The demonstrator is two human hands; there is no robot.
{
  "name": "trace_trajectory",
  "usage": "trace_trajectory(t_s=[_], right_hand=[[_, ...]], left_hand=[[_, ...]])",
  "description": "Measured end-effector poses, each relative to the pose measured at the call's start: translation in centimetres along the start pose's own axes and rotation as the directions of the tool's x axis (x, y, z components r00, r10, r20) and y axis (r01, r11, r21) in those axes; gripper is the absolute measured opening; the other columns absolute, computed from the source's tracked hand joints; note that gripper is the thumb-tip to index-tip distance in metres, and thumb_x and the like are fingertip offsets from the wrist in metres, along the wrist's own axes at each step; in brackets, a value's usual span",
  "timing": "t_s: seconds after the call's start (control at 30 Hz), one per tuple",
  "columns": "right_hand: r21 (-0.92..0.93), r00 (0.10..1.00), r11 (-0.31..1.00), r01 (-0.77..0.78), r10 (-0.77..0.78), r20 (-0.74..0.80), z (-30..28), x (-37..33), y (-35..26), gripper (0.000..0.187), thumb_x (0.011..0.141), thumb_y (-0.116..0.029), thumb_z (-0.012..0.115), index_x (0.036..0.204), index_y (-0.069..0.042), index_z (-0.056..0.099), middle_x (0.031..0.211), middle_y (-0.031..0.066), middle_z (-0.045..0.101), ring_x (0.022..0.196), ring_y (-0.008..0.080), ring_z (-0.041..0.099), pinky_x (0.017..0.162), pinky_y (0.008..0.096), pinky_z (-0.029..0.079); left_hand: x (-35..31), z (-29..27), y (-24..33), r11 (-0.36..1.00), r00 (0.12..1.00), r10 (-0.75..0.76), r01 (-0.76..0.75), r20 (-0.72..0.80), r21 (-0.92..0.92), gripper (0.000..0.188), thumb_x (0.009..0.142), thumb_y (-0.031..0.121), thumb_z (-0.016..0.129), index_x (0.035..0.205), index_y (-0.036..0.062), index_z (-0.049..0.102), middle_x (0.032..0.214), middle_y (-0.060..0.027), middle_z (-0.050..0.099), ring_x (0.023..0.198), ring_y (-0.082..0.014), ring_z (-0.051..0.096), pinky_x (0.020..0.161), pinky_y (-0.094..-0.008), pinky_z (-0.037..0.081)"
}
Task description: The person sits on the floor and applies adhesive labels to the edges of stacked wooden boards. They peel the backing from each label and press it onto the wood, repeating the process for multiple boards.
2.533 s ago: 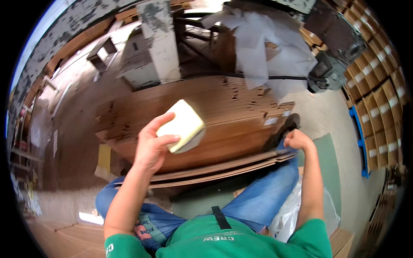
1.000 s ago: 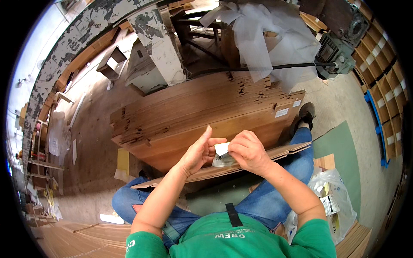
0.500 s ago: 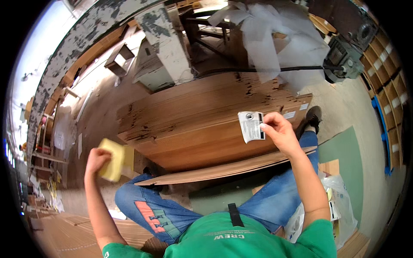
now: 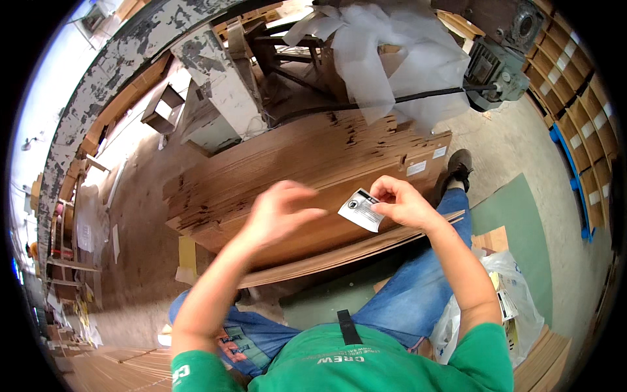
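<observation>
My right hand [image 4: 405, 204] pinches a small white printed label [image 4: 359, 212] by its right edge. The label hangs tilted in front of the brown cardboard sheets [image 4: 307, 225]. To the left of it is my left hand [image 4: 282, 212], a little smeared by motion, with its fingers apart and nothing in them. The cardboard sheets stand stacked on edge between my legs. Two white labels [image 4: 428, 162] are stuck near their right end. A yellow sheet of paper [image 4: 187, 257] lies at the left end of the stack.
A plastic bag [image 4: 516, 307] with things inside stands by my right leg on a green mat [image 4: 522, 225]. Beyond the stack is a machine with peeling paint [image 4: 215, 81], a motor [image 4: 493, 72] and white foam wrap [image 4: 398, 59]. Stacked cardboard [image 4: 575, 98] sits on a blue pallet [image 4: 575, 189].
My left hand has let go of the yellow paper and moved right, toward the label. My right hand has brought the label left and down, turning it.
</observation>
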State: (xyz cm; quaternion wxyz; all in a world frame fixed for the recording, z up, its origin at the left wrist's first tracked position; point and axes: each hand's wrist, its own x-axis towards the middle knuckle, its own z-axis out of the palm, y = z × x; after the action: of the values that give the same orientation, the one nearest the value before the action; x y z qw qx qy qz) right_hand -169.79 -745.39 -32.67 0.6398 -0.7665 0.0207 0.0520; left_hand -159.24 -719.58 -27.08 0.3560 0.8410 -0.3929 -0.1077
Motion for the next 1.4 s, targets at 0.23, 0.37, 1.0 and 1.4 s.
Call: trace_trajectory(t_s=[0.23,0.37,1.0,1.4], right_hand=[[-0.298,0.997,0.954,-0.030,0.007,-0.078,-2.8,-1.5,-0.9,0.032,0.072,0.001,0.065,0.102,-0.003,0.054,0.091,0.0057,0.059,0.084,0.0129,0.056,0.075,0.0277,0.046],[-0.528,0.903,0.849,0.005,-0.231,-0.363,-5.1,-1.3,3.6,0.042,0.070,-0.003,0.071,0.109,-0.005,0.056,0.100,0.0084,0.060,0.090,0.0135,0.056,0.075,0.0283,0.047],[-0.562,0.930,0.767,-0.308,0.117,-0.349,-14.0,0.6,11.5,0.017,0.067,-0.015,0.072,0.082,-0.008,0.070,0.078,0.0130,0.067,0.076,0.0268,0.065,0.072,0.0344,0.050],[-0.673,0.901,0.714,-0.192,-0.145,-0.410,-13.2,1.3,12.9,0.018,0.072,-0.015,0.068,0.075,-0.006,0.053,0.066,0.0142,0.060,0.067,0.0354,0.060,0.062,0.0435,0.047]], left_hand=[[6.0,12.0,1.1,0.982,0.993,-0.115,0.110,-0.025,-0.150,0.029,0.068,0.026,0.078,0.074,0.0002,0.067,0.094,-0.0083,0.060,0.086,-0.0198,0.057,0.075,-0.0312,0.047],[6.4,15.6,1.0,0.885,0.952,-0.304,0.268,-0.038,-0.380,0.027,0.066,0.023,0.078,0.070,-0.0011,0.065,0.092,-0.0122,0.060,0.084,-0.0240,0.058,0.075,-0.0336,0.047],[11.2,26.6,-0.4,0.337,0.747,-0.484,0.639,0.456,-0.691,0.036,0.086,0.018,0.063,0.116,0.0000,0.055,0.080,-0.0061,0.063,0.062,-0.0102,0.057,0.051,-0.0211,0.044],[10.9,28.1,-0.7,0.302,0.779,-0.482,0.578,0.402,-0.758,0.035,0.089,0.014,0.058,0.120,-0.0001,0.052,0.094,-0.0081,0.063,0.071,-0.0137,0.061,0.057,-0.0236,0.051]])
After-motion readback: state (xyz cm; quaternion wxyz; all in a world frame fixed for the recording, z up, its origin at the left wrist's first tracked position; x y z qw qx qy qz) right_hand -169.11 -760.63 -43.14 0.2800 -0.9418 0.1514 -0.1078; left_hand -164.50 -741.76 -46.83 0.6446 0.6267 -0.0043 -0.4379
